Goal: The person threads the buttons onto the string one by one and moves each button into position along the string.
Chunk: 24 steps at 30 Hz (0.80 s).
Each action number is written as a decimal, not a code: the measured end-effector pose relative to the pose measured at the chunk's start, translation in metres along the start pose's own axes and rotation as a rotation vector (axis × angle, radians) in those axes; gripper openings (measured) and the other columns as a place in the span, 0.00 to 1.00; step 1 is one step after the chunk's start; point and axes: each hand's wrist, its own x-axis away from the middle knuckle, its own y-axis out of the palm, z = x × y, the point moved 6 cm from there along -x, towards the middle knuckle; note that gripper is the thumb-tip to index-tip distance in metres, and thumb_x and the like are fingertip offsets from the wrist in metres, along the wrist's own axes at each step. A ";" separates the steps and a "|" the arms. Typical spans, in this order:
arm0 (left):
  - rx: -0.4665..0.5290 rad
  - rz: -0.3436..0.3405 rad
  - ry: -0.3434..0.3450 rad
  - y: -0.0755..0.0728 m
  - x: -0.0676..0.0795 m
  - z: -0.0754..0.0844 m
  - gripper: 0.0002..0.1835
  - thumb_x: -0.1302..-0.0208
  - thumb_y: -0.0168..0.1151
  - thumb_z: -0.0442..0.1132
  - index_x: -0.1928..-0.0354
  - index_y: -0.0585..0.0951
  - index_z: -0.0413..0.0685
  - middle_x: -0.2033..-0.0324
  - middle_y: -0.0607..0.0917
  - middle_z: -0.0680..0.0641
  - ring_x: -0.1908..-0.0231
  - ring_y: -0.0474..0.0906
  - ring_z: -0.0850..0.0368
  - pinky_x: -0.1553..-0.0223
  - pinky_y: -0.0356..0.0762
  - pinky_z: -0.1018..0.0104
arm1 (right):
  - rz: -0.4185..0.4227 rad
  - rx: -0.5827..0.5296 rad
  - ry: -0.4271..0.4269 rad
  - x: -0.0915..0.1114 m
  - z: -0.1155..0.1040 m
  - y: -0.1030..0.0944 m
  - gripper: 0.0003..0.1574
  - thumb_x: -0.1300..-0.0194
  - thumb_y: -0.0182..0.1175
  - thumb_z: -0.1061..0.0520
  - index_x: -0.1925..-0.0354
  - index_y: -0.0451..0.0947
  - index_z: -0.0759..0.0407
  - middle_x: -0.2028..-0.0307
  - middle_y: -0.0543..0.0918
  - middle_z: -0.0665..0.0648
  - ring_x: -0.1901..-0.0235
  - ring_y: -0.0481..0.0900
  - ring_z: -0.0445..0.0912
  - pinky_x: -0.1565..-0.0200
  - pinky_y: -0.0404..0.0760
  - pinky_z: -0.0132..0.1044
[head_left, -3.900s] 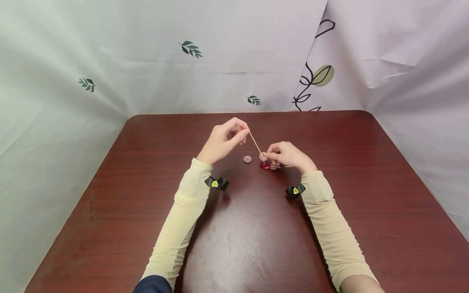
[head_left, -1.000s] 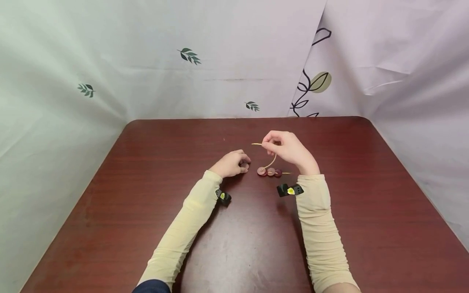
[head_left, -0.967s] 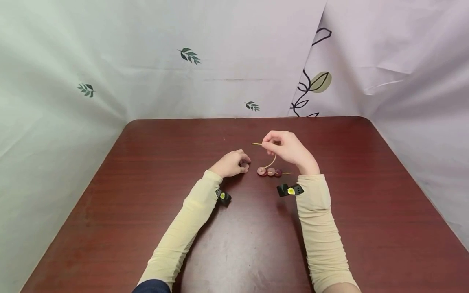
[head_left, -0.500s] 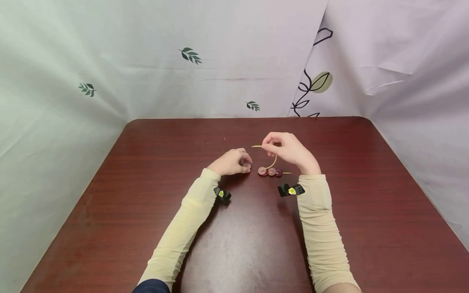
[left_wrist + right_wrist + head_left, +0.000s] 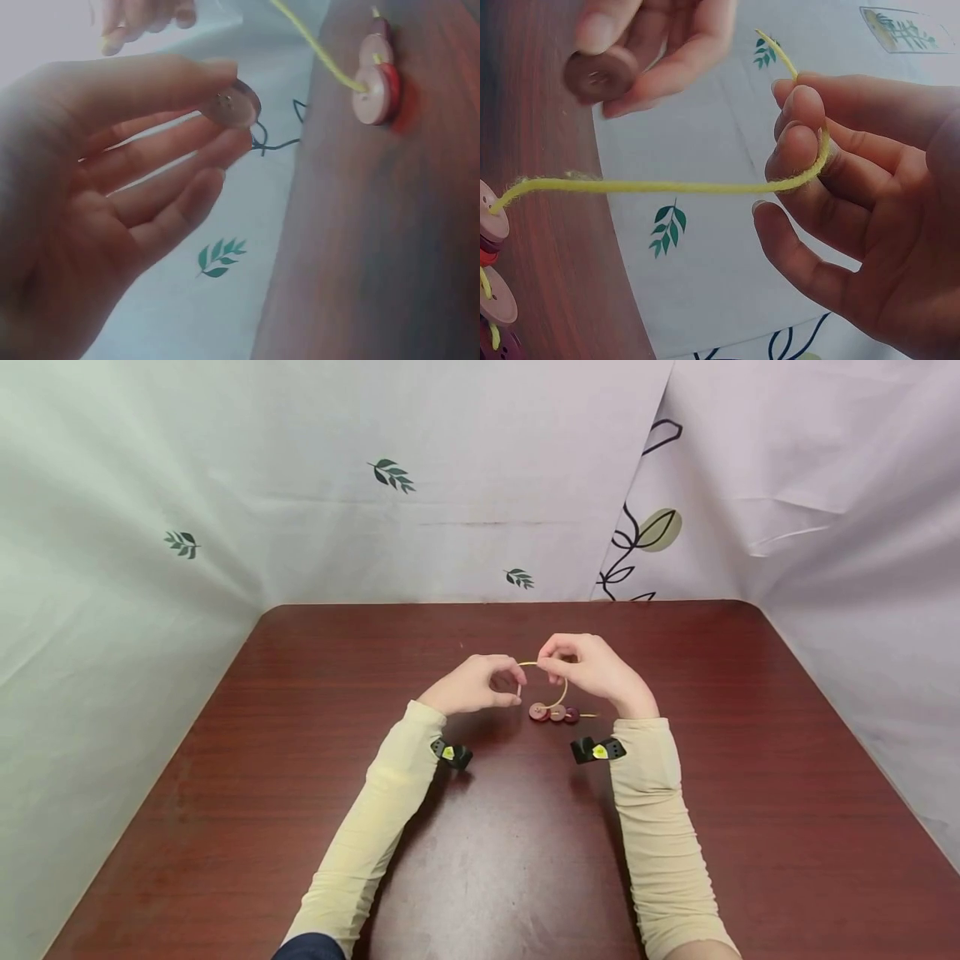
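Pinched between the thumb and fingertips of my left hand (image 5: 474,684) is a pinkish-brown button (image 5: 231,107), held on edge above the table. Its small holes show in the right wrist view. My right hand (image 5: 591,668) pinches a yellow cord (image 5: 645,186) close to one end, and that free tip points toward the left hand. From the right fingers the cord curves down to a row of threaded buttons (image 5: 538,712) lying on the table, pink and dark red ones overlapping. The cord's other end sticks out to the right of that row.
The dark red-brown wooden table (image 5: 480,868) reaches back to a pale cloth (image 5: 465,527) with a leaf print, which also hangs at both sides. A black wrist camera (image 5: 452,754) sits on the left sleeve, another camera (image 5: 597,750) on the right.
My left hand has lifted the loose button off the table and brought it up near the cord's tip. The right hand, earlier at the threaded buttons, now holds the cord raised, nearly still this last second.
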 end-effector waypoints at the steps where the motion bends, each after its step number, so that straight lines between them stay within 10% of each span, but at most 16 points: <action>1: 0.018 0.007 0.014 -0.002 0.000 0.002 0.14 0.43 0.69 0.34 0.55 0.80 0.38 0.64 0.85 0.45 0.60 0.84 0.57 0.54 0.81 0.68 | 0.001 0.002 -0.001 0.000 0.000 0.000 0.07 0.33 0.59 0.59 0.62 0.79 0.62 0.77 0.82 0.57 0.73 0.78 0.44 0.67 0.72 0.32; 24: 0.226 0.220 0.218 -0.021 0.007 0.018 0.13 0.48 0.68 0.23 0.60 0.77 0.35 0.65 0.82 0.40 0.63 0.80 0.50 0.53 0.79 0.57 | -0.027 -0.027 0.001 0.003 0.002 -0.002 0.05 0.34 0.59 0.58 0.66 0.78 0.58 0.78 0.80 0.54 0.70 0.79 0.58 0.68 0.72 0.32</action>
